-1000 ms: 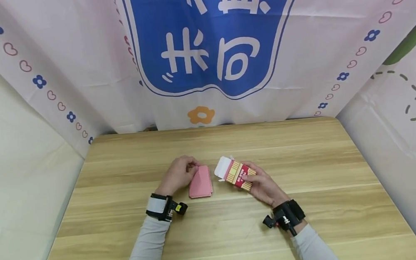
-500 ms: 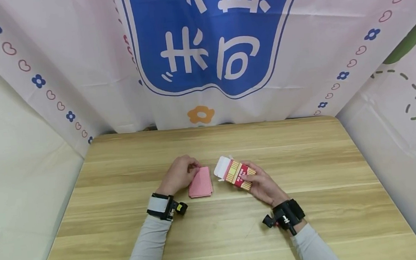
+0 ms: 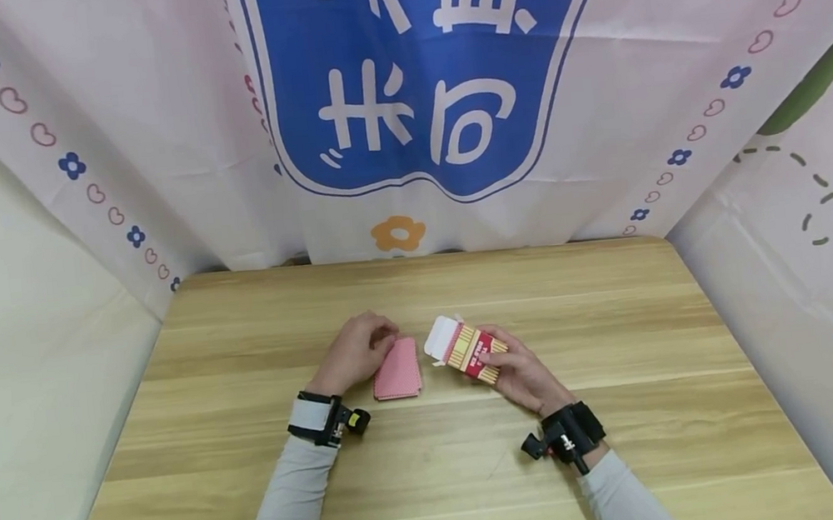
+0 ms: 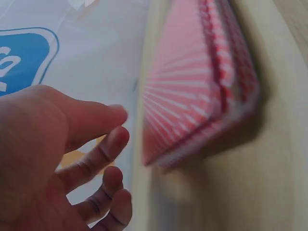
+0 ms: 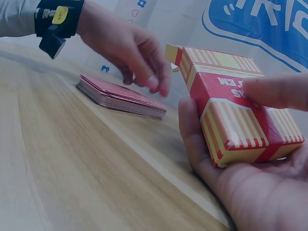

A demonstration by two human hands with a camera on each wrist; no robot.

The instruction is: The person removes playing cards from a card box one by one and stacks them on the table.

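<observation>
A deck of playing cards [image 3: 397, 369], pink patterned backs up, lies in a slightly uneven stack on the table. At its far left corner is my left hand [image 3: 356, 356]. The left wrist view shows its thumb and index fingertips nearly meeting, with no card between them and a gap to the deck [image 4: 192, 91]. My right hand [image 3: 524, 373] grips a red and yellow striped card box [image 5: 236, 106] from below, thumb on its front. The box is tilted above the table, its white flap [image 3: 442, 338] open towards the deck. The box's inside is hidden.
The wooden table [image 3: 439, 492] stretches around both hands. A white printed cloth [image 3: 229, 186] hangs at its back edge, with more cloth on both sides. Each wrist wears a black strap with a small camera, such as the left strap [image 3: 316, 418].
A second ago the deck's far end looked slightly raised at my left fingers; it now lies flatter. The right hand keeps hold of the card box. The head view has shifted slightly.
</observation>
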